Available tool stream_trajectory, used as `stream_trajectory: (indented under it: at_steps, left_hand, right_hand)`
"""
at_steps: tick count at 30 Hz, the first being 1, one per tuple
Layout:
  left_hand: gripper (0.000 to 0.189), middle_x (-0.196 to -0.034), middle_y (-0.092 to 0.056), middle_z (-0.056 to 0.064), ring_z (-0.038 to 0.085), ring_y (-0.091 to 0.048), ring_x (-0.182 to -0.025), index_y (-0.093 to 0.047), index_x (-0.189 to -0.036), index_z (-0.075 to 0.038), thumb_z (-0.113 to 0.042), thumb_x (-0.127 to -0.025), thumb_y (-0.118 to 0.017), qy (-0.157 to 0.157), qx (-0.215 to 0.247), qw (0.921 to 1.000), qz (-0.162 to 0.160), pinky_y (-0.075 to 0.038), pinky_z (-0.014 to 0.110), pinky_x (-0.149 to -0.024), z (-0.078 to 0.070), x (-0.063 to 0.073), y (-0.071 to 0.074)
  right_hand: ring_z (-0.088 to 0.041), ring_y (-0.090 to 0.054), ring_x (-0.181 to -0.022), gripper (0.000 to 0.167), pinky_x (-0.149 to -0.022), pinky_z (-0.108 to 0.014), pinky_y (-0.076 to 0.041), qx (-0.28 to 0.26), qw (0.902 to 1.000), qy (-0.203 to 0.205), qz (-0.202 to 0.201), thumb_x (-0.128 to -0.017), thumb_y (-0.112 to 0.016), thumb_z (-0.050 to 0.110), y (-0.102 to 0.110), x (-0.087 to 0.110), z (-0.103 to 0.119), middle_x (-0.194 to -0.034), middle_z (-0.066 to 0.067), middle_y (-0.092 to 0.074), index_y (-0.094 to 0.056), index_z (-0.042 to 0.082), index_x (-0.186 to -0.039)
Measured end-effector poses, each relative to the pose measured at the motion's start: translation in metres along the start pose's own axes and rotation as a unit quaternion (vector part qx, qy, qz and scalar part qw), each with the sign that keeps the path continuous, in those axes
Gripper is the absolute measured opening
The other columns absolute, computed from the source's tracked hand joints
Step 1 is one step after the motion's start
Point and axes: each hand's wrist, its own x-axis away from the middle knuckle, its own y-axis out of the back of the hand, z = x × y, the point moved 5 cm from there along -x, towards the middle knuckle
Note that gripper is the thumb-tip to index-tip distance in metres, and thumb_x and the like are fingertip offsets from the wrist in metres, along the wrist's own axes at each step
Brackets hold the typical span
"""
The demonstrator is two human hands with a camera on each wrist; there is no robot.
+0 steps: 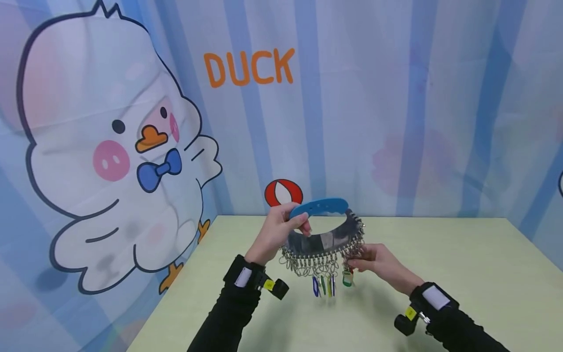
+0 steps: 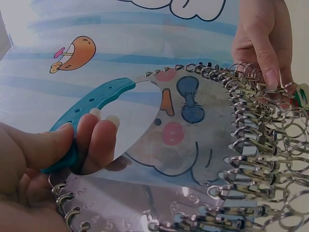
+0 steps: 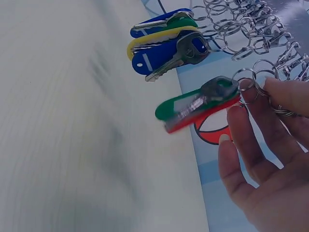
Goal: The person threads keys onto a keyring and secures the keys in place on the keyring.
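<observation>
My left hand [image 1: 276, 229] grips the blue handle [image 1: 325, 206] of a curved, shiny metal key holder [image 1: 326, 241], held up above the table. Metal clips and rings [image 2: 256, 162] line its outer edge. At its right side my right hand [image 1: 382, 266] pinches a key ring [image 3: 244, 73] between thumb and fingers. From that ring hang a key [image 3: 218, 90], a green tag [image 3: 166, 110] and a red tag [image 3: 212, 117], slightly blurred. Further along dangle keys with blue [image 3: 145, 63] and yellow [image 3: 140, 42] tags. Fingertips partly hide behind the rings in the head view.
Below the hands lies a pale yellow-green table [image 1: 440, 244]. A blue striped curtain [image 1: 360, 122] with a printed duck [image 1: 88, 98] hangs behind it and along the left side. Each wrist carries a strapped camera, the left one [image 1: 277, 288] close under the holder.
</observation>
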Motion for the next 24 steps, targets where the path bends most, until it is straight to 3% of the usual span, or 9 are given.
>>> stream_trajectory:
  at_steps: [5,11,17,24]
  left_hand:
    - [0.015,-0.083,-0.067,0.022,0.020,-0.068,-0.076,-0.061,-0.095,0.001,-0.012,-0.097,-0.055,-0.006,-0.002,1.0000,0.004,-0.049,0.037,-0.098,-0.0008,-0.0008,-0.0006]
    - [0.014,-0.086,-0.066,0.027,0.018,-0.068,-0.075,-0.062,-0.095,0.001,-0.011,-0.097,-0.055,0.003,0.003,1.0000,0.008,-0.049,0.036,-0.098,-0.0010,-0.0014,-0.0003]
    - [0.013,-0.083,-0.067,0.022,0.020,-0.067,-0.075,-0.063,-0.094,0.001,-0.011,-0.097,-0.056,0.005,0.004,1.0000,0.005,-0.050,0.036,-0.096,-0.0010,-0.0019,0.0007]
    - [0.014,-0.082,-0.067,0.019,0.019,-0.067,-0.075,-0.063,-0.096,0.001,-0.012,-0.097,-0.057,0.010,0.005,0.9999,0.001,-0.050,0.036,-0.096,-0.0030,-0.0010,0.0010]
  right_hand:
    - [-0.014,-0.067,-0.099,0.039,-0.088,-0.037,-0.052,-0.002,0.9999,0.014,-0.004,-0.094,-0.061,0.013,0.0005,0.0018,0.0003,-0.118,-0.021,-0.067,-0.055,-0.007,-0.126]
    - [-0.015,-0.066,-0.103,0.049,-0.090,-0.035,-0.053,-0.022,0.9995,0.023,-0.003,-0.095,-0.053,0.003,0.0026,0.0052,-0.0019,-0.123,-0.030,-0.060,-0.039,-0.010,-0.140]
    - [-0.030,-0.064,-0.111,0.046,-0.090,-0.035,-0.054,-0.019,0.9996,0.021,-0.009,-0.096,-0.051,0.002,0.0040,0.0072,-0.0031,-0.126,-0.030,-0.059,-0.041,-0.010,-0.138]
    - [-0.045,-0.052,-0.123,0.054,-0.100,-0.049,-0.046,-0.020,0.9998,0.010,0.003,-0.096,-0.046,-0.001,0.0029,0.0067,-0.0033,-0.130,-0.029,-0.057,-0.028,-0.008,-0.146]
